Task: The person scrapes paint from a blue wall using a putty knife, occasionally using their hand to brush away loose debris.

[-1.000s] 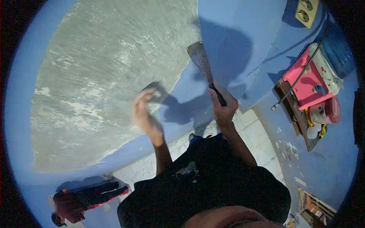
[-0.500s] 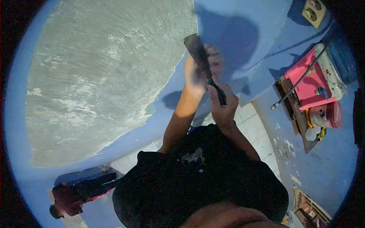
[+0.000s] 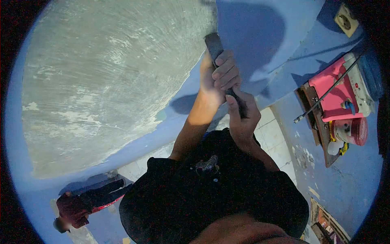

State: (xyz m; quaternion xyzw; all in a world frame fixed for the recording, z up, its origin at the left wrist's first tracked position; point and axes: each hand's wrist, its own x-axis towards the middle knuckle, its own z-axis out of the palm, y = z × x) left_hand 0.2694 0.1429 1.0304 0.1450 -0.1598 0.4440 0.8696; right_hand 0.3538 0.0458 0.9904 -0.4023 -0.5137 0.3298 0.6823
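One scraper lies in two hands: the right hand grips its dark handle, and the left hand, just beyond, curls its fingers across it below the blade's end. Its long axis runs forward from the right hand, slanting leftward, the blade pointing away from the body. Left of the hands spreads one grey wall patch; well right sits one red-lidded jar.

Counted: two hands, one left hand and one right hand; one scraper; one socket plate; one pink container; one red-lidded jar; one further person.
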